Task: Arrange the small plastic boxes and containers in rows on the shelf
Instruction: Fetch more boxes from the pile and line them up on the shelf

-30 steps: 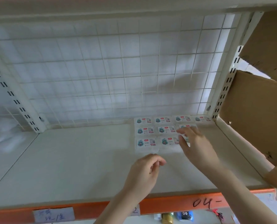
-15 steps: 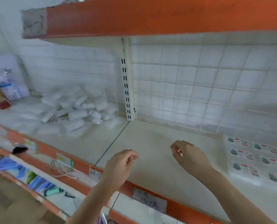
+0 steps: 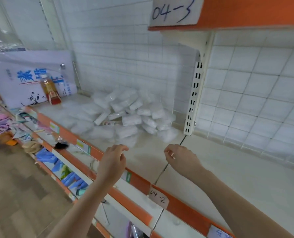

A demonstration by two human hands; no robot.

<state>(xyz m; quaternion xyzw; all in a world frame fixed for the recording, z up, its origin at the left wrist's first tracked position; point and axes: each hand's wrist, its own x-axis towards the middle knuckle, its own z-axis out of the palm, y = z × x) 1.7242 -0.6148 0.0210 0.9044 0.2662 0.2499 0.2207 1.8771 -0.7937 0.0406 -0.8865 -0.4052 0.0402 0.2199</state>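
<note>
The whole view is soft with motion blur, so the heap of white plastic packets on the far left part of the shelf reads only as pale, crinkled shapes; their labels cannot be made out, and whether any are rigid boxes cannot be told. The right end of the shelf is cut off by the frame edge.

The left hand hangs over the shelf's orange front rail, fingers loosely curled and holding nothing. The right hand hovers above the bare shelf to its right, fingers likewise loosely bent, gripping nothing and touching nothing. Both are near the heap but apart from it.

The shelf is cream-coloured, backed by a white wire grid and split by a slotted upright post. A handwritten tag on the rail reads "04-2"; another tag on the shelf above reads "04-3". Far left stand a small amber bottle and a large white printed bag. Lower shelves hold blue packages, above a wood-patterned floor.
</note>
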